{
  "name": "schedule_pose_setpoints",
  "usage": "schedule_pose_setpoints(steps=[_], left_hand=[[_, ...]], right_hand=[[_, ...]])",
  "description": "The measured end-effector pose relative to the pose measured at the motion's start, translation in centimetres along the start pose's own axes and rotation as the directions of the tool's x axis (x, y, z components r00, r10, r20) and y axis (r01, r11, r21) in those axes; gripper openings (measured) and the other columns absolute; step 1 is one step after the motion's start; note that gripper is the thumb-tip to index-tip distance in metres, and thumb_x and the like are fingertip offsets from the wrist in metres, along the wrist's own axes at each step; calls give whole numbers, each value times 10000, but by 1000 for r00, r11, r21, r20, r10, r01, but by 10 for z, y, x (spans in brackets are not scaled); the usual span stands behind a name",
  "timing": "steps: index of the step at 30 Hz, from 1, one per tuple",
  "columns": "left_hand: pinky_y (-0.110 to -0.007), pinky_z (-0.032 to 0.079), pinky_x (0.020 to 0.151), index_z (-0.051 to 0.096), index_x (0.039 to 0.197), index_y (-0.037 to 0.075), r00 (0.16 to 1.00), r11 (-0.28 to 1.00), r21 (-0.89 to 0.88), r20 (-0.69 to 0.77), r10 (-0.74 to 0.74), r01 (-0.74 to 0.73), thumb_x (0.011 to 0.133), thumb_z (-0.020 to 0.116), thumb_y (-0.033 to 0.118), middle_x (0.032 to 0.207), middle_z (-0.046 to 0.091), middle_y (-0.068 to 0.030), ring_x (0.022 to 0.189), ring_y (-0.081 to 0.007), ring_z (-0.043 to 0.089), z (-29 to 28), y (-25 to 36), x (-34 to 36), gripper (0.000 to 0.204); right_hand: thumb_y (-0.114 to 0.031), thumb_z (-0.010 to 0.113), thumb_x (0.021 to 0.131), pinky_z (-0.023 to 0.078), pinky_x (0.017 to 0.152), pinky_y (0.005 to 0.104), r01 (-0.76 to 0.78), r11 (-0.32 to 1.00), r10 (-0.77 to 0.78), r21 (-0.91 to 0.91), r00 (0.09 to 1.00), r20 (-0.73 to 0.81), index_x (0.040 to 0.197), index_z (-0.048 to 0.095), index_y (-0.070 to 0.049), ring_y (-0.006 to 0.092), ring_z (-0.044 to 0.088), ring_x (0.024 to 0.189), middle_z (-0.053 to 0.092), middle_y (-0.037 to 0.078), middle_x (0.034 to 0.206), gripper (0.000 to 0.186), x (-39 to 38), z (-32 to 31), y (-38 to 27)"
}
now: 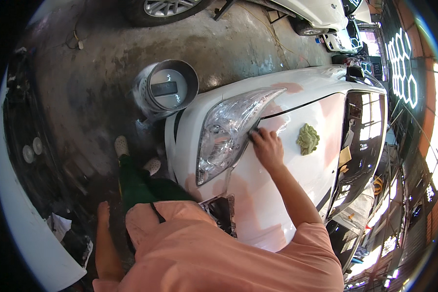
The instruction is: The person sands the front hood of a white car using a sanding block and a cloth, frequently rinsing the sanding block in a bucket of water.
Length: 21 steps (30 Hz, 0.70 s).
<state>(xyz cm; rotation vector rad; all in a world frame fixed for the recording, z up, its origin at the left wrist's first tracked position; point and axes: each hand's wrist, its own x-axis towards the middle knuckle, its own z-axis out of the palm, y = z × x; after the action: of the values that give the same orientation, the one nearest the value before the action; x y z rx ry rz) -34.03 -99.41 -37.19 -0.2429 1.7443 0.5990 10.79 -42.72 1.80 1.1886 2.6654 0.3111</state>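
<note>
My right hand (267,146) reaches over the front of a white car (258,194) at the inner edge of its clear headlight (228,129). Its fingers are closed on a small dark pad (252,132), mostly covered by them, pressed against the seam between lamp and bodywork. Dull pinkish patches (243,204) mark the white paint. A crumpled green cloth (307,139) lies on the bonnet, just right of that hand. My left hand (103,210) hangs low at the left, away from the car; its fingers are too indistinct to read.
Beyond the car's front corner stands a round metal bucket (194,80) of cloudy water, a dark rectangular block (164,88) inside. Another vehicle's wheel (168,9) is at the top. A white panel (29,228) curves along the left. Cables (272,34) trail over the wet concrete floor.
</note>
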Motion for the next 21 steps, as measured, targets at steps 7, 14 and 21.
schedule_pose_setpoints(steps=[7, 14, 21], left_hand=[[-334, 426, 716, 596, 946, 111, 990, 991, 35, -34, 134, -133, 1066, 551, 317, 845, 540, 9, 766, -137, 508, 25, 12, -16, 243], [-323, 441, 797, 618, 994, 49, 979, 979, -32, -19, 202, -203, 1076, 544, 305, 887, 575, -8, 829, -140, 527, 36, 43, -15, 278], [-310, 445, 724, 662, 1089, 140, 976, 980, -14, -91, 198, -200, 1053, 580, 378, 920, 610, 24, 835, -123, 571, 32, 27, -1, 255]], right_hand=[[-162, 802, 842, 583, 869, 464, 43, 999, -43, 9, 999, 9, 1151, 775, -198, 323, 659, 1055, 706, 36, 1252, 312, 30, -5, 27], [-136, 734, 867, 565, 854, 473, 76, 997, -76, 33, 997, -9, 1148, 759, -184, 333, 653, 1058, 702, 58, 1250, 287, 57, -22, 33], [-128, 748, 860, 578, 811, 462, 90, 996, -90, 16, 996, -17, 1178, 749, -190, 330, 660, 1013, 692, 63, 1224, 323, 17, -9, 14]])
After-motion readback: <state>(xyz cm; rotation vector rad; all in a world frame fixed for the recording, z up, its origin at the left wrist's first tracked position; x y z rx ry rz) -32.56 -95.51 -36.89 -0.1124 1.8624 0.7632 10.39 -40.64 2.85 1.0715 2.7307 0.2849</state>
